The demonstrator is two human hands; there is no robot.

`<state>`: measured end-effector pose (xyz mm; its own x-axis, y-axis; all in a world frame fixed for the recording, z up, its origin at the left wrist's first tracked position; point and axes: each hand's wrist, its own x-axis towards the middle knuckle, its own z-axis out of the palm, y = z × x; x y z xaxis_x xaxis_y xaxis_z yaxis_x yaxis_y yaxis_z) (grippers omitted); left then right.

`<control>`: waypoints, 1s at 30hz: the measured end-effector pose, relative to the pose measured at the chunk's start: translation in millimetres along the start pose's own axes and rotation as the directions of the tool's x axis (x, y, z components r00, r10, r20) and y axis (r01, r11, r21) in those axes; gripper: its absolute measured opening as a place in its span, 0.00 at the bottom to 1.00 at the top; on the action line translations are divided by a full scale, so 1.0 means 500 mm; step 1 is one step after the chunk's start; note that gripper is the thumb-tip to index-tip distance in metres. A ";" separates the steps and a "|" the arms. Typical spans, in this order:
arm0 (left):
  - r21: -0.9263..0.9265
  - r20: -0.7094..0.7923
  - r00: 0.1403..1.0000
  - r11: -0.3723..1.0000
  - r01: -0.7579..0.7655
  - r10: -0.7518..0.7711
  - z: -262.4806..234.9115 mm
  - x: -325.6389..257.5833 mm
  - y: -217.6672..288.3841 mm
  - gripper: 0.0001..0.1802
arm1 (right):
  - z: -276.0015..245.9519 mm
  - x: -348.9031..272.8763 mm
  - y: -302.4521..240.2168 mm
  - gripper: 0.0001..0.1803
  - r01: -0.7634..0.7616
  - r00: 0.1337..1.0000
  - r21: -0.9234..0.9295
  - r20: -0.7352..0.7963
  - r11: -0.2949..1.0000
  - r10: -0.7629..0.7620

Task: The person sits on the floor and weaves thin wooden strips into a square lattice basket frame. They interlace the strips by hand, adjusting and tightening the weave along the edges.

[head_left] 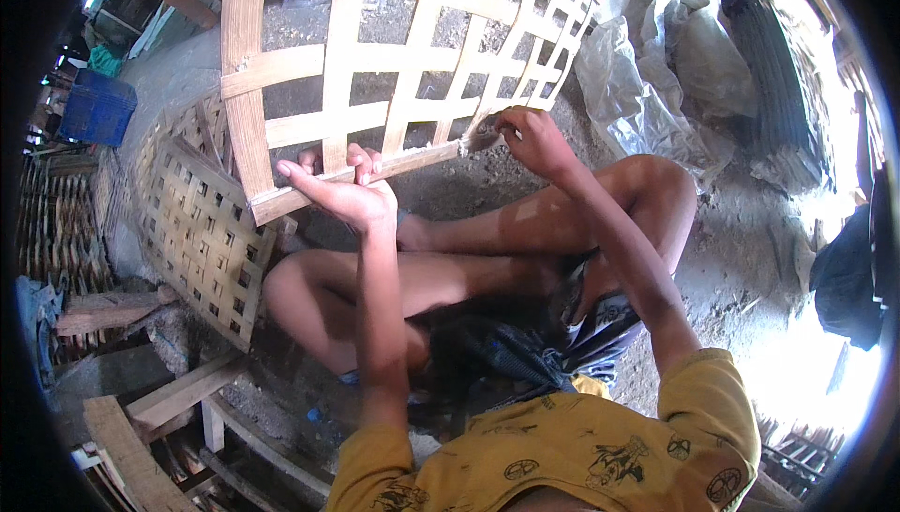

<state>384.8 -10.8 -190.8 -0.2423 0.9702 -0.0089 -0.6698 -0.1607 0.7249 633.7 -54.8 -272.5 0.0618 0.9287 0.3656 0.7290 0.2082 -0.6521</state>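
Mustard-yellow cloth, the wearer's printed shirt, fills the lower edge, closest to the camera. The left hand is half curled around the lower rail of a pale lattice panel, palm beneath, thumb pointing out to the left, fingertips showing above the rail. Farther right along that rail, the right hand has its thumb and fingers drawn together beside a small dark piece touching the wood; I cannot tell whether they pinch it. Tilted and large, the panel stands in front of the person, its woven strips crossing with wide square gaps.

Bent bare legs lie below the panel, on bare ground. To the left leans a second, tighter-woven panel, and beyond it sits a blue container. Wooden pieces lie at lower left. Crumpled clear plastic sheeting rests to the right of the lattice, near a stack of long grey strips.
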 end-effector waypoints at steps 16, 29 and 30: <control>0.001 0.027 0.998 0.999 -0.050 0.050 0.003 -0.002 -0.004 0.32 | 0.007 0.003 -0.008 0.06 -0.104 0.990 0.092 0.106 0.990 0.094; -0.026 0.021 0.999 0.999 -0.047 0.047 0.005 -0.003 -0.004 0.31 | 0.009 -0.003 -0.028 0.07 -0.093 0.995 0.055 0.026 0.994 0.092; -0.019 0.035 0.998 0.999 -0.051 0.052 0.004 0.000 -0.004 0.32 | 0.011 -0.002 -0.017 0.07 -0.088 0.996 0.033 0.013 0.996 0.088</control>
<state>387.3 -10.0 -191.0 -0.2522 0.9662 0.0527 -0.6698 -0.2136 0.7112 623.9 -55.8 -271.1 0.1164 0.9474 0.2983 0.6977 0.1357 -0.7034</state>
